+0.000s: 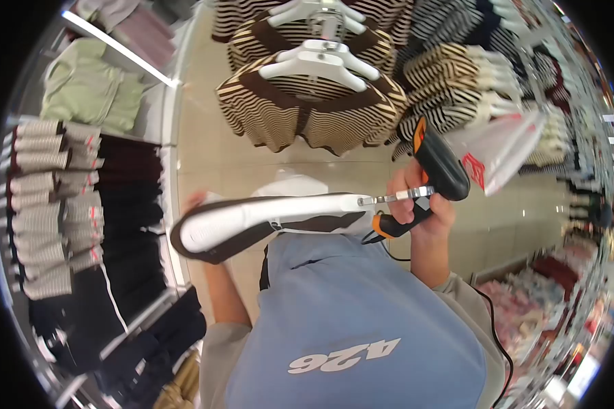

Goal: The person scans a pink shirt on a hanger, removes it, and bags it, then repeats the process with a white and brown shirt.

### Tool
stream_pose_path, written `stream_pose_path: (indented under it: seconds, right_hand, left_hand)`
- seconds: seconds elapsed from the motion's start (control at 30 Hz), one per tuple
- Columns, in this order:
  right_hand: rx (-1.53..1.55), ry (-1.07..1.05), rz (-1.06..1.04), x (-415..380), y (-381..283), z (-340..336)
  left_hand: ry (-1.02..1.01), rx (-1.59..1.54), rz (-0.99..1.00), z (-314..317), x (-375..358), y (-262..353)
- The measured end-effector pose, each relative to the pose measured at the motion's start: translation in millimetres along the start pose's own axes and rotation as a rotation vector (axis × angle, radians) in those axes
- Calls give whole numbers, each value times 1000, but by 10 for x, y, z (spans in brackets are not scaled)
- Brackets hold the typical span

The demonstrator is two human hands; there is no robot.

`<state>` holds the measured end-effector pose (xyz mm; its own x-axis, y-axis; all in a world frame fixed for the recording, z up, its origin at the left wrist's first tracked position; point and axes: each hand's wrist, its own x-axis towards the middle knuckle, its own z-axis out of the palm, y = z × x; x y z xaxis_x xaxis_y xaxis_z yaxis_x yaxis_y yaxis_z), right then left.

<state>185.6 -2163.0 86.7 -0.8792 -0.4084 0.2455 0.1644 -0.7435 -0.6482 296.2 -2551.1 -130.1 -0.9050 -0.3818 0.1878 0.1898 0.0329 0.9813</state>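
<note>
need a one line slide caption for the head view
A right hand grips a black-and-orange scanner beside a white hanger, with striped tops hanging ahead.

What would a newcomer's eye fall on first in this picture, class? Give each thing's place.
Probably the black-and-orange scanner, right of centre in the right grip. Next, the white hanger with a dark garment, stretched across the middle, above the blue clothing with its upside-down white print. Then the brown-and-cream striped tops hanging at the top centre.
</note>
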Motion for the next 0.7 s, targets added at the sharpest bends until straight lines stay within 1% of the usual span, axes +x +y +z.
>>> stream_pose_path:
  seconds: [0.03,0.1,0.13,0.17,0.2,0.23,0.27,0.3,0.33,0.37,0.4,0.43,0.5,0.57,0.6,0.63,0.67,0.7]
  right_hand:
    - [15,47,-46,-79,20,110]
    - [-214,136,-103,-274,-23,332]
    - [-368,184,-152,-379,-56,407]
    - [-421,245,-160,-483,-117,484]
    - [-436,301,-115,-634,-230,442]
    - [-439,354,-70,-804,-334,420]
    - [-460,454,-171,-873,-414,565]
    - [-389,458,-194,-1074,-539,516]
    - [-314,494,-294,-1266,-597,484]
    - [-235,530,-393,-1488,-630,440]
    - [-137,428,-339,-1752,-678,311]
    - [4,466,-410,-1966,-673,248]
    - [282,417,-603,-2368,-717,48]
    - [301,374,-717,-2598,-854,-57]
    - [325,342,-783,-2730,-898,-102]
    - [278,346,-807,-2852,-1002,-158]
    - [222,320,-830,-2987,-1134,-205]
    - [156,289,-856,-3132,-1309,-258]
  left_hand:
    - [-177,-393,-159,180,72,-174]
    - [-68,-741,-539,957,-36,118]
    - [-191,-747,-588,1013,-118,-24]
    - [-313,-751,-635,1064,-253,-244]
    - [-362,-761,-663,1026,-346,-526]
    - [-319,-844,-657,877,-370,-886]
    - [-279,-923,-639,775,-277,-1201]
    - [-236,-1000,-616,810,-160,-1323]
    - [-281,-992,-623,1123,66,-355]
    - [-196,-796,-559,1550,90,717]
    - [-114,-807,-594,1566,65,473]
    - [3,-727,-671,1803,42,629]
    - [-238,-903,-730,2088,-15,842]
    - [-693,-985,-899,2546,-343,1061]
    - [-872,-558,-907,2681,-652,827]
    - [-1020,-122,-879,2817,-979,591]
    - [-1462,0,-714,3147,-1250,671]
    - [-1895,124,-499,3526,-1476,785]
